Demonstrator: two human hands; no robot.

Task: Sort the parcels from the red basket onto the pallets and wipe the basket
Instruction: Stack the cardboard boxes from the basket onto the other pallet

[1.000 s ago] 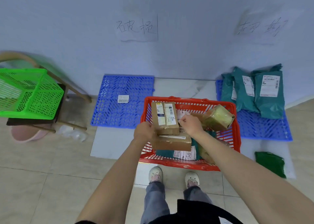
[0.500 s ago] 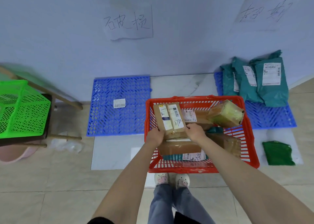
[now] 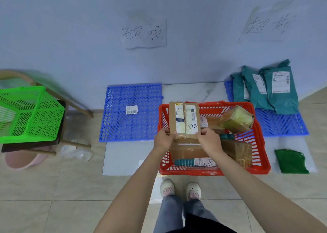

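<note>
Both hands now hold the box (image 3: 184, 121) up over the left end of the red basket (image 3: 261, 155): the left hand (image 3: 163, 140) grips its lower left corner and the right hand (image 3: 208, 141) pinches its lower right corner, thumbs on the labelled face. Half a second ago the box sat lower, near the parcels beneath it; it now stands more upright, its top edge reaching past the basket's far rim, and the handwritten number on its label is readable. A second ago the right hand was only touching the top of the box, while the left was at its side. The basket stands on the floor before the person's shoes (image 3: 180, 188) and holds another brown box (image 3: 187, 151) directly under the hands, a taped yellowish parcel (image 3: 237, 119) tilted at the far right, a teal bag (image 3: 185, 162) and a wrapped brown parcel (image 3: 238, 151). The left pallet (image 3: 131, 112) carries only a loose label (image 3: 131, 109); the right pallet (image 3: 281, 124) carries three teal bags (image 3: 276, 91) leaning on the wall. A green cloth (image 3: 290, 161) lies right of the basket, and a green basket (image 3: 30, 114) sits on a chair at far left.
</note>
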